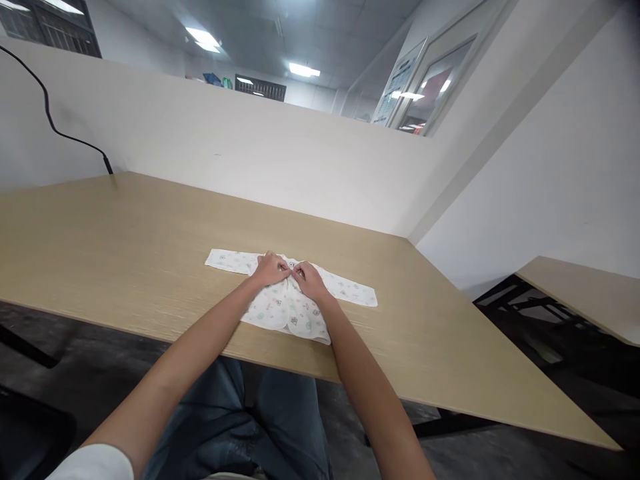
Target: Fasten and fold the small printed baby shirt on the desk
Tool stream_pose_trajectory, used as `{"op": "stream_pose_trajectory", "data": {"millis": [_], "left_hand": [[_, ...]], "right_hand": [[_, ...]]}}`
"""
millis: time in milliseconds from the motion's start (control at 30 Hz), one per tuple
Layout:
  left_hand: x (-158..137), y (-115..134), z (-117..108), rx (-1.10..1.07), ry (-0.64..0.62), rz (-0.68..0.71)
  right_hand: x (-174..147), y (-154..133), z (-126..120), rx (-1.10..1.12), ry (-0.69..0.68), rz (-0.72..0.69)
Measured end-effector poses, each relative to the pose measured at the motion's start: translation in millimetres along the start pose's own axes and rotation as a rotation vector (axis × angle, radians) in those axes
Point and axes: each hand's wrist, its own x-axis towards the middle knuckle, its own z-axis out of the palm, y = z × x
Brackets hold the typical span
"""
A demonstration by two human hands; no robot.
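A small white long-sleeved baby top point(287, 310) with a scattered print lies on the table, its sleeves spread to both sides and its hem towards me. At the upper middle of its front, my left hand point(273, 268) pinches the fabric from the left. My right hand point(308, 280) pinches it from the right, the fingertips of both hands almost meeting. Slight creases run down from that spot. Whatever fastening may lie between the fingertips is too small and covered to make out.
The wooden table point(150, 247) ends at a white partition point(260, 153) behind. A black cable point(75, 139) hangs down at the back left. Another table point(590, 290) stands to the right. My legs are under the near edge.
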Motion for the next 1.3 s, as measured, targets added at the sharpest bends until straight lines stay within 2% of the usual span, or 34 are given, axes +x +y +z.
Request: {"op": "stream_pose_trajectory", "data": {"millis": [367,1300], "left_hand": [[-1.8,2.6,-1.5,0.021,0.005,-0.001],[-4.7,7.9,-9.4,0.109,0.002,0.012]], "right_hand": [[0.2,1.1,0.9,-0.06,-0.015,-0.075],[-0.1,-6.4,-4.7,-0.018,-0.028,-0.061]]}}
